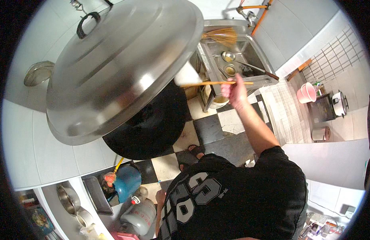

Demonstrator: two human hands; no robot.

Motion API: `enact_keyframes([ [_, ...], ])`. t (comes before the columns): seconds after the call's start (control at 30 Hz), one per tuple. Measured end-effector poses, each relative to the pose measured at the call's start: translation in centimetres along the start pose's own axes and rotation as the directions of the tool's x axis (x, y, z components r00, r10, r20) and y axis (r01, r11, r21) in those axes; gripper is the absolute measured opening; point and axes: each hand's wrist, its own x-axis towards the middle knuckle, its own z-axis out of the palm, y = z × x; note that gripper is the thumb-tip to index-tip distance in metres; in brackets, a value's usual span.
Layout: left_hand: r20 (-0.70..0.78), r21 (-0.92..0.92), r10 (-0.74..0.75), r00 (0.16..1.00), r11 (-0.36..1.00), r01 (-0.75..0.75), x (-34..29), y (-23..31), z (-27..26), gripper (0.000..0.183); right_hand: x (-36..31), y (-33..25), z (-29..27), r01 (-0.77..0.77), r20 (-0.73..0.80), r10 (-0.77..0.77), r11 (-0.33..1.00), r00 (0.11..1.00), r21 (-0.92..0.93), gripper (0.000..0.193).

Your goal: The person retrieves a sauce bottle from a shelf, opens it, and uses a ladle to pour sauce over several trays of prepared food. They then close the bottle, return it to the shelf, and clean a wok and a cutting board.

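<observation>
My right hand (234,93) is closed around a thin wooden stick (211,83) held level, level with the near edge of the sink. At the stick's far left end is a blurred white thing (188,75); I cannot tell whether it is joined to the stick. A large domed metal lid (125,68) with a black handle stands tilted over a big black wok (153,124), hiding part of it. My left hand (161,197) hangs low beside my body, near a grey gas cylinder (141,216); its fingers are mostly hidden.
The steel sink (269,64) holds a long-handled ladle (229,56) and a small bowl (229,70); a bamboo brush (223,37) lies at its back. A strainer (39,73) hangs at left. A blue bin (128,182) and pots (68,199) stand below; pink buckets (306,93) are at right.
</observation>
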Motion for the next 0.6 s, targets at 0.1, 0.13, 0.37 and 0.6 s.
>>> enact_keyframes([
  [0.1,0.137,-0.341,-0.302,0.943,0.880,0.331,-0.3,0.8,-1.3,0.031,3.6,-3.3,-4.5,-0.004,-0.193,0.074,0.940,0.978,0.342,0.053],
  [0.13,0.192,-0.452,-0.350,0.917,0.798,0.399,-0.4,1.3,-1.7,0.034,4.2,-3.6,-5.4,-0.016,-0.156,0.084,0.919,0.984,0.393,0.054],
  [0.37,0.495,-0.836,-0.325,0.806,0.075,0.543,-2.8,3.5,-2.1,0.029,3.4,6.5,2.5,-0.312,0.104,0.296,0.918,0.950,0.245,0.040],
  [0.6,0.400,-0.871,-0.603,0.690,-0.016,0.491,-11.8,6.9,6.7,0.032,6.5,24.4,14.6,0.255,0.328,0.439,0.218,0.837,-0.942,0.019],
])
